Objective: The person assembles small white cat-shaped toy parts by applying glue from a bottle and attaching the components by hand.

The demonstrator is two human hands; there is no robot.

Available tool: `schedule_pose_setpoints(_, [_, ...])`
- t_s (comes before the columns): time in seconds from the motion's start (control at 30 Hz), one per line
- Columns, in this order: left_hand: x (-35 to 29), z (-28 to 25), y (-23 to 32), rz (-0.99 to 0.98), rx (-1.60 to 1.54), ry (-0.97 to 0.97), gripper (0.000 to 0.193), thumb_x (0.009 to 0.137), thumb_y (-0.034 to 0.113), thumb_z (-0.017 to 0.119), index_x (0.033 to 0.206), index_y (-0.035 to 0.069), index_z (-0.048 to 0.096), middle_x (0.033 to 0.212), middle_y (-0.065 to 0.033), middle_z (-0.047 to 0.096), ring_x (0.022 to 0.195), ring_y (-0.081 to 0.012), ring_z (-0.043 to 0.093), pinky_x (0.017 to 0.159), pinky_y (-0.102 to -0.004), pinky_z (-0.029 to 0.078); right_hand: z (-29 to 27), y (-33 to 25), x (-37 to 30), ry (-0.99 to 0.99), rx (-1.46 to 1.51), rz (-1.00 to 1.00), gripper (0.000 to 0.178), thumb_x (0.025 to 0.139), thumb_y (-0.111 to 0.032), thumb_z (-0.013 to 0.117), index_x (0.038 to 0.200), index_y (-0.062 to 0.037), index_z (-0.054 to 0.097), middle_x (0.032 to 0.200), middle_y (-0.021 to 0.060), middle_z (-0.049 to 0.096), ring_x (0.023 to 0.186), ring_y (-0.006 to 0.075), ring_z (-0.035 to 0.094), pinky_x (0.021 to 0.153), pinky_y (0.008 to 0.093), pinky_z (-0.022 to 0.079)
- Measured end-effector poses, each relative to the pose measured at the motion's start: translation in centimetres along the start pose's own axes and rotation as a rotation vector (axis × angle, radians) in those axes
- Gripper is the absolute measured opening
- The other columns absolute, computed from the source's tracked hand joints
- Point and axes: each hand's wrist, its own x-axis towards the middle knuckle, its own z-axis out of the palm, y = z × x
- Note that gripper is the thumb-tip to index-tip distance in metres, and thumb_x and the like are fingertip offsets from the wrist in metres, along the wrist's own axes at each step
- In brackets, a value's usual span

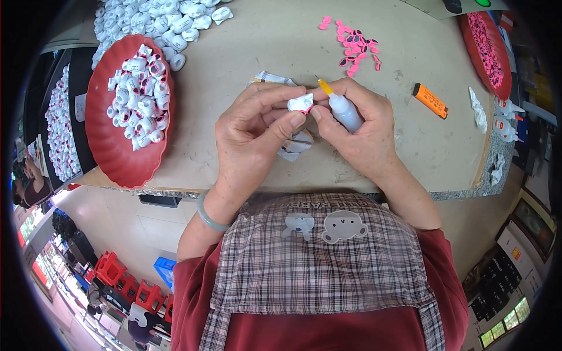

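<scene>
Between the thumb and fingers of my left hand (246,124) is a small white piece with a pink edge (301,103). My right hand (374,126) is closed around a squeeze bottle (345,113), pale and translucent, with a yellow cap and a thin needle tip pointing up and left. The right thumb is close against the pink edge; whether it touches cannot be told. Under both hands lies a crumpled checked cloth (295,146), partly hidden. A red scalloped tray (99,126) at the left bears a heap of similar white pieces with pink and dark parts.
White pieces (170,23) pile up at the far left. Loose pink and dark bits (357,44) lie at the far middle. An orange box cutter (430,100) and a crumpled white strip (477,110) are to the right. Another red tray (477,55) holds pink bits; small bottles (504,128) stand near it.
</scene>
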Motion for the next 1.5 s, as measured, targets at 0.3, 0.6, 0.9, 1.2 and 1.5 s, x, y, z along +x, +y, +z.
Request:
schedule_pose_setpoints(0.3, [-0.2,0.1,-0.1,0.031,0.106,0.01,0.029,0.077,-0.009,0.065,0.106,-0.004,0.062,0.104,-0.0112,0.055,0.089,-0.0153,0.061,0.078,-0.0234,0.054,0.0,0.5,-0.1,-0.014,0.008,-0.016,0.012,0.077,-0.004,0.066,0.086,0.0,0.059,0.071,0.0088,0.065,0.059,0.0144,0.065,0.051,0.0255,0.05])
schedule_pose_setpoints(0.6, [-0.2,0.0,0.3,0.064,0.167,0.005,0.029,0.077,-0.01,0.065,0.105,-0.003,0.063,0.103,-0.0102,0.056,0.088,-0.0151,0.061,0.076,-0.0234,0.054,0.0,0.2,-0.1,-0.03,0.045,0.022,0.012,0.077,-0.004,0.067,0.086,0.0003,0.059,0.07,0.0083,0.065,0.059,0.0131,0.065,0.051,0.0247,0.05])
schedule_pose_setpoints(0.9, [0.0,-0.5,-0.2,0.036,-0.036,-0.001,0.031,0.078,-0.01,0.063,0.108,-0.004,0.06,0.103,-0.0114,0.057,0.092,-0.0166,0.062,0.078,-0.0245,0.054,-0.1,0.1,0.2,-0.05,0.113,0.035,0.013,0.079,-0.004,0.067,0.09,-0.0008,0.062,0.074,0.005,0.065,0.062,0.0086,0.061,0.054,0.0221,0.048])
schedule_pose_setpoints(1.2, [0.5,-2.2,0.8,-0.255,-0.762,-0.109,0.031,0.089,0.009,0.056,0.117,-0.003,0.054,0.107,-0.0168,0.06,0.091,-0.0187,0.062,0.081,-0.0251,0.051,-1.4,0.3,0.4,-0.058,0.489,0.182,0.027,0.084,-0.004,0.064,0.11,0.0003,0.058,0.075,0.0004,0.057,0.057,0.0025,0.047,0.05,0.0172,0.037])
schedule_pose_setpoints(1.5, [0.8,-2.5,0.7,-0.34,-0.848,-0.118,0.029,0.09,0.009,0.055,0.117,-0.002,0.054,0.109,-0.0222,0.059,0.09,-0.02,0.063,0.082,-0.0257,0.053,-1.4,0.6,0.5,-0.071,0.703,0.285,0.026,0.089,-0.013,0.057,0.111,0.0011,0.057,0.075,0.0041,0.061,0.055,0.0039,0.049,0.047,0.0175,0.035])
